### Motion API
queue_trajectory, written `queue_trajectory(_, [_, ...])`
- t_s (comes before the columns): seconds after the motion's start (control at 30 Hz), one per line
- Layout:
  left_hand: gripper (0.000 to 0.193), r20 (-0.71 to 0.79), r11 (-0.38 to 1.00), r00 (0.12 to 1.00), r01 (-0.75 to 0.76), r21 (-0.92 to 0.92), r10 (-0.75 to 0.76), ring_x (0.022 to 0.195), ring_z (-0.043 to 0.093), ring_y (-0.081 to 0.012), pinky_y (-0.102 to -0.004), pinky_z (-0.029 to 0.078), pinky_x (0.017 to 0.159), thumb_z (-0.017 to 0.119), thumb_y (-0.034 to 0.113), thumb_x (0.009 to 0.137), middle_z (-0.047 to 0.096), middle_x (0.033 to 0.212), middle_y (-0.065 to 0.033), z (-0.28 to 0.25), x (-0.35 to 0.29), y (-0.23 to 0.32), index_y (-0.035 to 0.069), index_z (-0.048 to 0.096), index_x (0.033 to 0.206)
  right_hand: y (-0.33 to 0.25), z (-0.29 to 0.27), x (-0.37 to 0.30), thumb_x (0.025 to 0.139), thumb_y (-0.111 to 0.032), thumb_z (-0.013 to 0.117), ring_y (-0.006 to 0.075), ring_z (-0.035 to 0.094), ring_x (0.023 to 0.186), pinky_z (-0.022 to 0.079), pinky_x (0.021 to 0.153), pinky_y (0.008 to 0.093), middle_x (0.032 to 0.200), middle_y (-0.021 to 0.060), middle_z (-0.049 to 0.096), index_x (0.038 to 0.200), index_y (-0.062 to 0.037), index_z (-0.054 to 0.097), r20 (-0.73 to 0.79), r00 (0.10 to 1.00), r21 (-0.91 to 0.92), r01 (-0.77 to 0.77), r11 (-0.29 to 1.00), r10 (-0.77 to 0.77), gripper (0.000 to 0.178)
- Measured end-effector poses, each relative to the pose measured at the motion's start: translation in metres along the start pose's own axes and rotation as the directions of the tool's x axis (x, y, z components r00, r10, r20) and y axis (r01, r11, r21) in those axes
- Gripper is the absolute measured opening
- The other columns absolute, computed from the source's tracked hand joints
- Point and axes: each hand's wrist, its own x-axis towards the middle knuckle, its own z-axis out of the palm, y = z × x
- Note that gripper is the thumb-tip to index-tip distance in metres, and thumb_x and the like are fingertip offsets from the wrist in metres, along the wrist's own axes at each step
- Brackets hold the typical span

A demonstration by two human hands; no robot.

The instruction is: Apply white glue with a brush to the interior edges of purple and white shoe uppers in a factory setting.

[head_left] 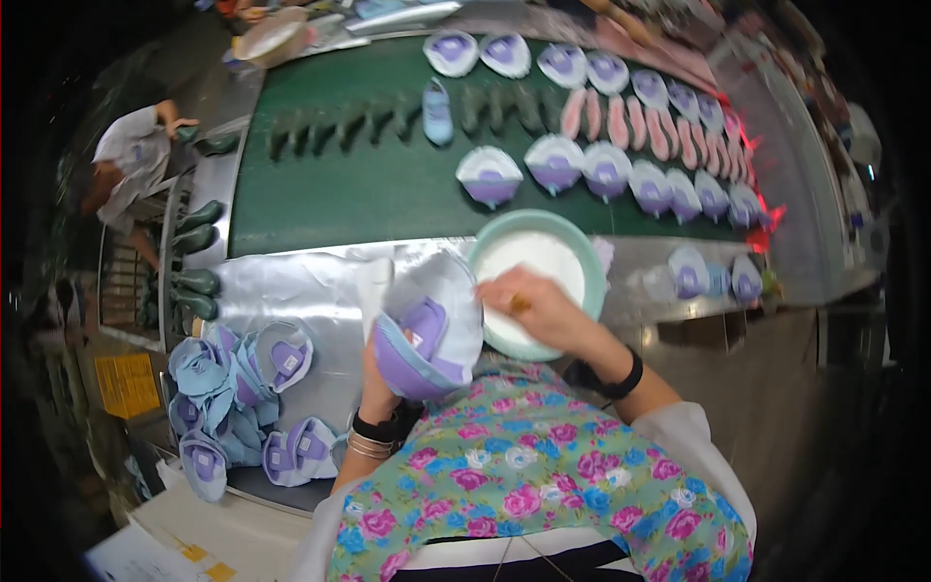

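My left hand (376, 380) is closed round the near left side of a purple and pale-blue shoe upper (415, 361), its open, whitish inside tilted up toward me. The upper hides most of that hand's fingers. At the upper's right edge, the closed fingertips of my right hand (540, 312) come up close. What they pinch, if anything, is too blurred to make out; something small and golden shows at the fingers. Partly under my right hand stands a mint-green bowl (592, 254) with white liquid inside, just right of the upper.
A pile of similar uppers (225, 388) lies on the metal table (310, 281) at left. Beyond, a green conveyor belt (320, 199) carries rows of uppers, pink insoles (617, 121), dark shoe lasts (349, 124) and a blue shoe (437, 113). Another person (141, 155) stands by a rack at far left.
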Motion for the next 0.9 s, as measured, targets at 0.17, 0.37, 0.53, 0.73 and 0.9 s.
queue_trajectory(0.17, [0.047,0.549,0.915,0.836,-0.236,0.326,0.02,0.107,0.058,-0.0253,-0.0329,0.044,0.091,0.063,0.005,0.077,0.059,0.116,-0.0172,0.003,-0.022,-0.005,-0.003,0.05,0.122,0.104,-0.038,-0.07,0.081,-0.03,0.065,0.0267,0.061,0.07,0.047,0.063,0.0353,0.079,0.013,0.066,0.077,-0.0018,0.068,-0.41,0.789,-0.137,-0.549,0.824,0.457,0.028])
queue_trajectory(0.37, [0.046,0.577,0.974,0.792,0.096,0.205,-0.2,0.109,0.055,-0.0241,-0.0352,0.042,0.096,0.055,0.007,0.086,0.057,0.12,-0.0116,-0.036,-0.008,-0.097,-0.001,0.043,0.129,0.176,-0.008,-0.102,0.074,-0.017,0.073,0.0273,0.065,0.068,0.051,0.066,0.0323,0.077,0.0164,0.066,0.081,-0.0009,0.07,-0.499,0.736,-0.026,-0.54,0.841,0.458,0.018])
queue_trajectory(0.53, [0.034,0.39,0.762,0.819,0.552,-0.338,-0.421,0.105,0.057,-0.0209,-0.0365,0.046,0.093,0.053,0.009,0.091,0.058,0.115,-0.0096,0.021,0.009,-0.068,0.002,0.048,0.123,0.224,0.003,-0.109,0.073,-0.01,0.071,0.0282,0.065,0.072,0.052,0.068,0.0328,0.084,0.0161,0.067,0.086,-0.002,0.07,-0.532,0.762,-0.176,-0.526,0.832,0.369,0.015])
queue_trajectory(0.73, [0.045,0.408,0.748,0.835,0.528,-0.403,-0.37,0.113,0.053,-0.0244,-0.0395,0.045,0.096,0.047,0.012,0.094,0.05,0.128,-0.0123,0.07,0.029,-0.059,0.005,0.034,0.136,0.119,-0.04,-0.079,0.073,-0.006,0.072,0.0205,0.066,0.076,0.052,0.07,0.0279,0.088,0.0119,0.068,0.089,-0.0016,0.07,-0.527,0.758,0.178,-0.345,0.921,0.386,0.017])
queue_trajectory(0.9, [0.043,0.472,0.778,0.819,0.517,-0.358,-0.327,0.111,0.053,-0.0218,-0.0344,0.045,0.095,0.048,0.011,0.093,0.051,0.125,-0.012,0.092,0.042,-0.055,0.002,0.038,0.134,0.077,-0.054,-0.06,0.077,-0.007,0.07,0.0105,0.062,0.082,0.049,0.074,0.0223,0.09,0.0068,0.069,0.096,-0.0014,0.069,-0.286,0.905,0.402,-0.185,0.897,0.314,0.019])
